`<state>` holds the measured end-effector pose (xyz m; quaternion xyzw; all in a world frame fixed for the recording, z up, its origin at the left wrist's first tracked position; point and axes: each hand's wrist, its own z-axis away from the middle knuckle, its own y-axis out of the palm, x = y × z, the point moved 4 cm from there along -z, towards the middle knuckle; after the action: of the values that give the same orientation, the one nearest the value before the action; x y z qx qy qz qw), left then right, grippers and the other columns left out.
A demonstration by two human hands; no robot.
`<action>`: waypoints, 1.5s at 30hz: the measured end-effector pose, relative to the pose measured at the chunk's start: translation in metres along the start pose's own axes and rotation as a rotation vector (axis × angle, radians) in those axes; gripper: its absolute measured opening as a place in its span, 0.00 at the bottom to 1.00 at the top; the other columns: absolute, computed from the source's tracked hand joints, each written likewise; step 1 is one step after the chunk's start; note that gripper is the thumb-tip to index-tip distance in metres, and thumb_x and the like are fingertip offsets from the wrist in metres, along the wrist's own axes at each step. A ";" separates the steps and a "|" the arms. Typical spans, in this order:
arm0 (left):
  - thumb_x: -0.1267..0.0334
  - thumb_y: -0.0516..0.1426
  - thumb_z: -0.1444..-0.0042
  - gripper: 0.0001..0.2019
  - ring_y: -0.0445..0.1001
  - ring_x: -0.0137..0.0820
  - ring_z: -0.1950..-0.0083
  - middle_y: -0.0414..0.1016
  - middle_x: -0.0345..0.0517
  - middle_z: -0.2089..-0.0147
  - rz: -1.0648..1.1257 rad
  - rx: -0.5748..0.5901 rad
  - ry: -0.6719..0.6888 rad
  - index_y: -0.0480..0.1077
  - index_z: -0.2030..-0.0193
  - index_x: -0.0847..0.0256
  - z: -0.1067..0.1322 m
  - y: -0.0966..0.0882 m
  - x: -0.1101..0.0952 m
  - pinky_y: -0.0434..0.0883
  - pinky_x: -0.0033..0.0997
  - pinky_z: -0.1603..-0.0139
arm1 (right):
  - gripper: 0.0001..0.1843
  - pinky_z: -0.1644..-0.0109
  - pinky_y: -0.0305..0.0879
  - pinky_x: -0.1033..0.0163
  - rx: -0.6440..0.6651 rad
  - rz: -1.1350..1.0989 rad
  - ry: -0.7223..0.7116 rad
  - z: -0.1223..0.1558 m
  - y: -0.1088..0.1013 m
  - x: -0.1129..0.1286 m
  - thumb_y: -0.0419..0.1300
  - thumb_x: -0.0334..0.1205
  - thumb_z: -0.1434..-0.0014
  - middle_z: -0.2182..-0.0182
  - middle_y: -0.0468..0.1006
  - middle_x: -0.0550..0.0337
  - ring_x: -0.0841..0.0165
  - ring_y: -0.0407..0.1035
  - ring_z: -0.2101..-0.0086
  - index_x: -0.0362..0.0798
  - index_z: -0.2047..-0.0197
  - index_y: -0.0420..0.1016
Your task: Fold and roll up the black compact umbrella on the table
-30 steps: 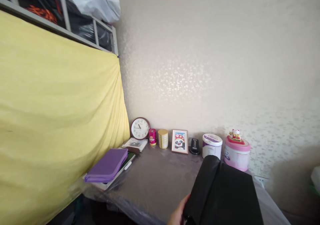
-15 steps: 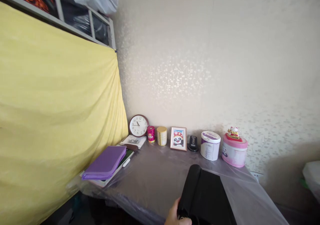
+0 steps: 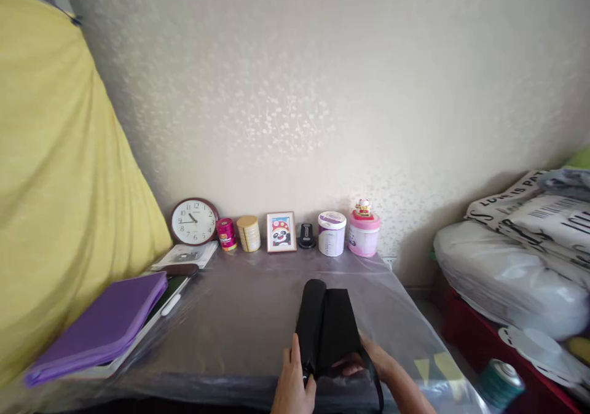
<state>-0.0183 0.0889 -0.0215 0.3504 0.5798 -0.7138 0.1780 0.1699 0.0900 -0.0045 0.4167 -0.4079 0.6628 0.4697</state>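
One black case [image 3: 340, 325], in front and to the right of the picture frame [image 3: 281, 233], is clasped by the left hand [image 3: 295, 382] and met by the right hand [image 3: 377, 354], whose closure cannot be told, and could be tipped if its dangling strap [image 3: 378, 386] were snagged.

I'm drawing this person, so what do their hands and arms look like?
The left hand and the right hand are bare, with no gloves. The right forearm shows no sleeve, watch or bracelet. The picture ends just below the left hand, so I can't tell about a sleeve there.
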 end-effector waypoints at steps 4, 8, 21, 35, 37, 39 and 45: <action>0.72 0.44 0.48 0.35 0.66 0.34 0.48 0.49 0.62 0.38 -0.057 0.015 -0.001 0.30 0.35 0.73 0.002 0.001 -0.006 0.60 0.25 0.50 | 0.17 0.68 0.67 0.63 -0.435 0.215 -0.077 0.010 -0.048 0.007 0.49 0.44 0.51 0.70 0.76 0.55 0.64 0.70 0.67 0.45 0.63 0.72; 0.72 0.44 0.47 0.34 0.65 0.32 0.47 0.48 0.61 0.37 -0.072 -0.008 -0.013 0.31 0.35 0.72 0.008 -0.005 -0.014 0.59 0.23 0.50 | 0.17 0.75 0.64 0.68 -0.535 0.226 -0.046 0.007 -0.058 0.014 0.46 0.47 0.48 0.70 0.74 0.55 0.68 0.69 0.72 0.45 0.66 0.71; 0.69 0.44 0.46 0.33 0.62 0.34 0.43 0.50 0.58 0.38 -0.023 -0.051 -0.022 0.34 0.35 0.70 0.011 -0.010 -0.017 0.59 0.27 0.47 | 0.15 0.76 0.59 0.68 -0.599 0.296 -0.069 -0.002 -0.039 0.022 0.55 0.49 0.50 0.80 0.69 0.61 0.69 0.65 0.75 0.44 0.71 0.72; 0.72 0.45 0.48 0.34 0.66 0.36 0.48 0.47 0.62 0.36 -0.157 -0.014 -0.071 0.33 0.35 0.71 0.010 -0.006 -0.022 0.63 0.28 0.52 | 0.16 0.73 0.57 0.69 -0.510 0.439 -0.192 -0.069 0.021 0.083 0.55 0.42 0.47 0.75 0.73 0.61 0.72 0.66 0.74 0.42 0.58 0.70; 0.74 0.45 0.49 0.34 0.65 0.37 0.46 0.45 0.63 0.36 -0.183 -0.018 -0.057 0.36 0.36 0.73 0.010 -0.005 -0.023 0.63 0.28 0.51 | 0.15 0.72 0.57 0.69 -0.502 0.477 -0.177 -0.080 0.031 0.082 0.55 0.39 0.47 0.73 0.74 0.58 0.71 0.67 0.73 0.41 0.57 0.69; 0.75 0.45 0.49 0.32 0.65 0.37 0.45 0.44 0.64 0.35 -0.199 -0.028 -0.049 0.40 0.36 0.74 0.010 -0.005 -0.023 0.62 0.29 0.50 | 0.15 0.70 0.58 0.68 -0.489 0.511 -0.163 -0.087 0.039 0.080 0.54 0.37 0.46 0.72 0.75 0.55 0.68 0.69 0.71 0.39 0.56 0.68; 0.72 0.45 0.47 0.28 0.65 0.38 0.46 0.46 0.62 0.36 -0.227 -0.018 -0.068 0.47 0.38 0.71 0.008 -0.006 -0.022 0.62 0.30 0.49 | 0.16 0.61 0.58 0.64 -0.479 0.640 -0.128 -0.095 0.048 0.075 0.54 0.35 0.46 0.67 0.77 0.47 0.62 0.70 0.62 0.37 0.54 0.64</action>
<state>-0.0096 0.0795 -0.0014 0.2563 0.6156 -0.7358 0.1185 0.0920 0.1893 0.0280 0.1880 -0.6884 0.6343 0.2972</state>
